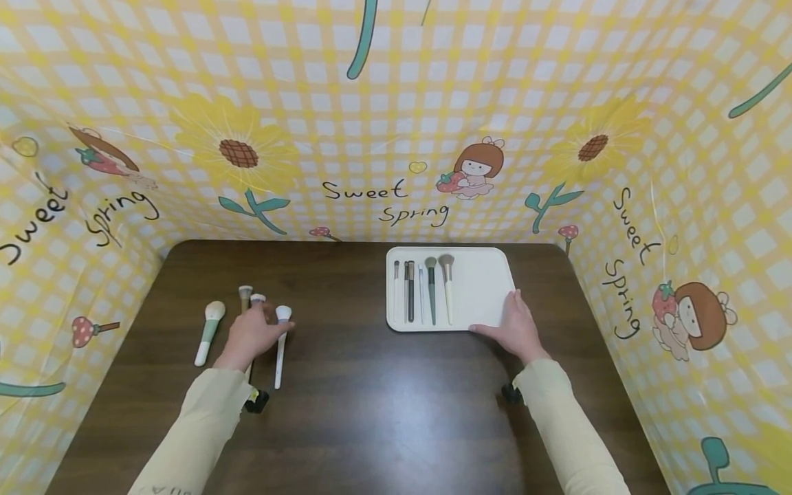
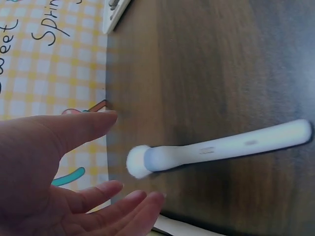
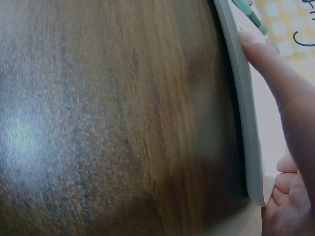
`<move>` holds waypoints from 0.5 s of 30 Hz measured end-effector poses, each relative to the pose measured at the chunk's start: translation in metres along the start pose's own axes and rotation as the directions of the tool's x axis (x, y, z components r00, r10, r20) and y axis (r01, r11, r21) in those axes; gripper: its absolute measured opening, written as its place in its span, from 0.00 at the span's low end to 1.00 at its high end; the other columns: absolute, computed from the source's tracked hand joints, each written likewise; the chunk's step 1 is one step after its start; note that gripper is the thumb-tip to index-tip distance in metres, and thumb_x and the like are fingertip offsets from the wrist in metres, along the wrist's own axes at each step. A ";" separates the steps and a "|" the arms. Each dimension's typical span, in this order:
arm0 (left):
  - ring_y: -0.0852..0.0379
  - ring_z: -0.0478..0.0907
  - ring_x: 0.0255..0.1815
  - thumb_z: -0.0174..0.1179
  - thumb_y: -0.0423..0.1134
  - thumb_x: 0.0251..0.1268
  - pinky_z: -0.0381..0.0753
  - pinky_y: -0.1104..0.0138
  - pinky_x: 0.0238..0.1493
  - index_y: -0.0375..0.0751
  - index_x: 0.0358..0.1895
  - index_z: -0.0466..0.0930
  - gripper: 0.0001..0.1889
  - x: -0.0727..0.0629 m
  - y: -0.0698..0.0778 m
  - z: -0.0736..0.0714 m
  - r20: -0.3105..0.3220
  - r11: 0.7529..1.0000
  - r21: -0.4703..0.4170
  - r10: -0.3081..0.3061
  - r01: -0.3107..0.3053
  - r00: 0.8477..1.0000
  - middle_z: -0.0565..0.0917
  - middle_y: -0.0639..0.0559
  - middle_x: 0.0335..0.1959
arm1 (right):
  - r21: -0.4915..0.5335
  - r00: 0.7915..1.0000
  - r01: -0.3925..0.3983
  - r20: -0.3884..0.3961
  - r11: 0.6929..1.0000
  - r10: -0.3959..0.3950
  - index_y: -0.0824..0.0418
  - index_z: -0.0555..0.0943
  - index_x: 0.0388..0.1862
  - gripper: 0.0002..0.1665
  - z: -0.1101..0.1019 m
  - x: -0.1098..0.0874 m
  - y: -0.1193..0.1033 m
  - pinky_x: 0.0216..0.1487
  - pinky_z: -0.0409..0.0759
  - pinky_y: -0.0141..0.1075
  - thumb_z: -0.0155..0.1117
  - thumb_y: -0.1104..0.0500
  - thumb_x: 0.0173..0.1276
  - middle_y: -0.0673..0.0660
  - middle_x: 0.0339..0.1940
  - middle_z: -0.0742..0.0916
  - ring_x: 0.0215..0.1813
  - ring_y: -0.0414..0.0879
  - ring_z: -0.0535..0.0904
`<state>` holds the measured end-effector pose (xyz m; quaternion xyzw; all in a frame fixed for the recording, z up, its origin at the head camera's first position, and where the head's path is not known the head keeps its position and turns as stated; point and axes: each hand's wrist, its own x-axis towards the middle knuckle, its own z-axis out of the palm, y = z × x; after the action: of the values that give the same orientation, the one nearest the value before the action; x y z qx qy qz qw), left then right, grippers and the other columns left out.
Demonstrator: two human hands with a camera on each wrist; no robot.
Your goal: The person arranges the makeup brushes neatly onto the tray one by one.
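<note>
A white makeup brush [image 1: 280, 357] lies on the table with its pale bristles toward the back. My left hand [image 1: 250, 333] is over the brushes beside it; in the left wrist view thumb and fingers are spread apart around the brush's bristle end, holding nothing. Partly hidden under that hand are a brush with a brown ferrule [image 1: 245, 295] and another brush head [image 1: 258, 298]. My right hand [image 1: 516, 326] holds the front right corner of a white tray [image 1: 485, 285], thumb on the front rim and fingers along the right side.
On the tray's left part several brushes lie side by side, among them a dark green one [image 1: 432, 295] and a white-handled one [image 1: 448, 295]. A brush with a green and white handle [image 1: 209, 333] lies left of my left hand. Checked cloth [image 1: 371, 124] surrounds the dark table [image 1: 371, 385].
</note>
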<state>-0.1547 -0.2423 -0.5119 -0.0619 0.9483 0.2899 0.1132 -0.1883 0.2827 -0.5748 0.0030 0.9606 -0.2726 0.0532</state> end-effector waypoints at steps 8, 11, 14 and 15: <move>0.49 0.82 0.30 0.68 0.40 0.64 0.80 0.56 0.33 0.25 0.46 0.77 0.19 -0.006 -0.004 0.009 0.062 0.997 -0.038 -0.061 0.063 0.996 0.84 0.39 0.34 | 0.005 1.000 0.008 0.000 1.000 -0.008 0.82 0.45 0.77 0.83 0.000 -0.001 -0.001 0.75 0.50 0.59 0.77 0.27 0.50 0.79 0.79 0.48 0.79 0.72 0.43; 0.53 0.84 0.26 0.69 0.35 0.62 0.83 0.59 0.31 0.24 0.45 0.76 0.18 -0.007 -0.005 0.011 0.093 0.992 -0.074 -0.095 0.102 0.991 0.84 0.38 0.33 | 0.003 1.000 0.004 0.005 1.000 -0.004 0.82 0.44 0.77 0.83 0.000 -0.001 0.000 0.76 0.50 0.59 0.76 0.26 0.49 0.79 0.79 0.47 0.79 0.72 0.44; 0.52 0.86 0.24 0.69 0.32 0.61 0.84 0.62 0.29 0.22 0.45 0.75 0.17 -0.007 -0.007 0.013 0.098 0.990 -0.093 -0.101 0.110 0.990 0.83 0.34 0.35 | -0.003 1.000 0.001 0.007 1.000 -0.001 0.81 0.44 0.77 0.84 0.000 0.000 0.000 0.76 0.50 0.58 0.76 0.25 0.49 0.79 0.79 0.47 0.80 0.71 0.43; 0.51 0.86 0.24 0.69 0.32 0.61 0.84 0.62 0.29 0.22 0.45 0.75 0.17 -0.006 -0.008 0.014 0.098 0.989 -0.097 -0.100 0.110 0.990 0.83 0.33 0.36 | -0.004 1.000 0.003 0.009 1.000 -0.003 0.81 0.44 0.77 0.84 0.000 0.000 0.000 0.76 0.50 0.58 0.76 0.25 0.49 0.79 0.79 0.47 0.79 0.71 0.43</move>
<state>-0.1446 -0.2410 -0.5256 -0.1039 0.9214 0.3344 0.1688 -0.1883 0.2828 -0.5751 0.0003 0.9610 -0.2706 0.0570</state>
